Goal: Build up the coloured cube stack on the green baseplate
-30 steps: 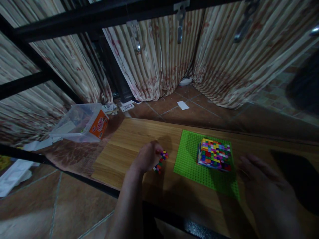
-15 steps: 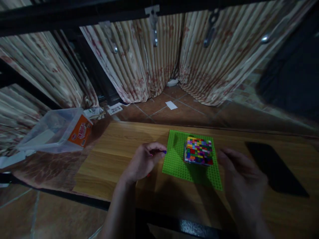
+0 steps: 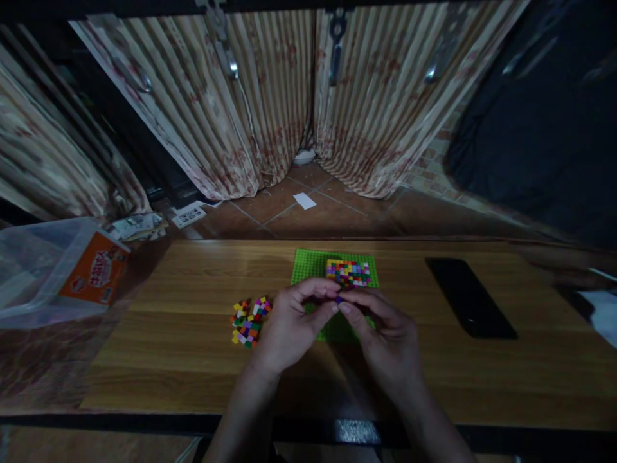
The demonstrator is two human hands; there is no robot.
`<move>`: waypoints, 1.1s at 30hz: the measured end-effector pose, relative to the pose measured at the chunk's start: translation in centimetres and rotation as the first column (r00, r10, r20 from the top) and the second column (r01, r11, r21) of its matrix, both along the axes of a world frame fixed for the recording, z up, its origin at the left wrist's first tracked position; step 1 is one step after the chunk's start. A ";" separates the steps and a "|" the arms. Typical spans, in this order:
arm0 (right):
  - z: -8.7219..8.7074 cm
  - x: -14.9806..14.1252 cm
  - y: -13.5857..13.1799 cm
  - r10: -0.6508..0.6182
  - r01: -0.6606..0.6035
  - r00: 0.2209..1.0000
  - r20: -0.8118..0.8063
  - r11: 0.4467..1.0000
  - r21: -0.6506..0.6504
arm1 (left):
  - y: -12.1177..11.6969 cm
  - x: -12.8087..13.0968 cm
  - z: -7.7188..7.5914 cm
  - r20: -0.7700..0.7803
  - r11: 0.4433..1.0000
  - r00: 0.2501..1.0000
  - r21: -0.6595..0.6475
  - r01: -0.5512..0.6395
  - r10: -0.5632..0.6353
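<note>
My left hand (image 3: 301,325) and my right hand (image 3: 388,328) meet fingertip to fingertip over the green studded baseplate (image 3: 308,258). Between their pinched fingers is a small dark purple toy brick (image 3: 339,299), held from both sides. Just beyond the fingers, a block built of many-coloured small bricks (image 3: 348,271) stands on the baseplate; its near side is hidden by my hands. Left of my left hand lies a loose pile of small coloured bricks (image 3: 248,325) on the wooden table (image 3: 187,321), partly covered by that hand.
A black flat slab, perhaps a phone or tablet (image 3: 470,299), lies on the table to the right. At the far left a clear plastic bin (image 3: 38,276) with an orange label stands on the floor beside papers (image 3: 137,226). Striped curtains (image 3: 270,96) hang behind.
My right hand has come in from the right to meet my left at the purple brick. The view has turned rightward, and the loose brick pile now shows.
</note>
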State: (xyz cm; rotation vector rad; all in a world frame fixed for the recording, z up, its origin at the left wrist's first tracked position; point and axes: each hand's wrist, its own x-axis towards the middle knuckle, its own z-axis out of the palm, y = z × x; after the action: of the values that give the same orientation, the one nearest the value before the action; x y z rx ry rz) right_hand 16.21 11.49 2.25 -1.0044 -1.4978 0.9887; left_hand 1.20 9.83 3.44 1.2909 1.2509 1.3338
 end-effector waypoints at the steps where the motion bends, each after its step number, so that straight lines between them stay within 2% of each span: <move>1: 0.0 0.1 0.1 -0.009 0.009 1.000 -0.003 1.000 -0.005 | 0.0 0.1 -0.1 -0.010 1.000 1.000 0.000 -0.003 0.003; 5: -0.2 1.5 0.8 -0.108 0.108 0.994 -0.004 0.994 -0.033 | 0.3 0.2 -0.5 -0.039 0.999 0.998 -0.011 -0.046 0.045; 9: -0.3 3.6 2.1 -0.281 0.282 0.959 0.029 0.958 -0.044 | 0.7 -0.3 -0.9 -0.046 0.980 0.982 -0.072 -0.187 0.184; 11: -0.4 4.4 2.6 -0.327 0.330 0.942 0.070 0.944 -0.031 | 0.8 -0.6 -1.2 -0.069 0.966 0.973 -0.128 -0.226 0.219; 20: -1.5 4.6 2.7 -0.232 0.205 0.934 0.271 0.971 0.122 | 0.8 -0.6 -1.8 -0.154 0.966 0.981 -0.212 -0.147 0.116; 33: -2.1 3.9 3.3 -0.223 0.167 0.891 0.396 0.971 0.172 | 0.7 -0.6 -1.6 -0.187 0.971 0.978 -0.203 -0.129 0.091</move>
State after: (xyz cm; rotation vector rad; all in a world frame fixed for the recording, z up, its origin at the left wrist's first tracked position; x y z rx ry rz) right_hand 20.06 14.79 0.18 -1.2948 -1.7382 0.5411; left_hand 0.57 10.51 1.82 1.2206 1.5646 1.1424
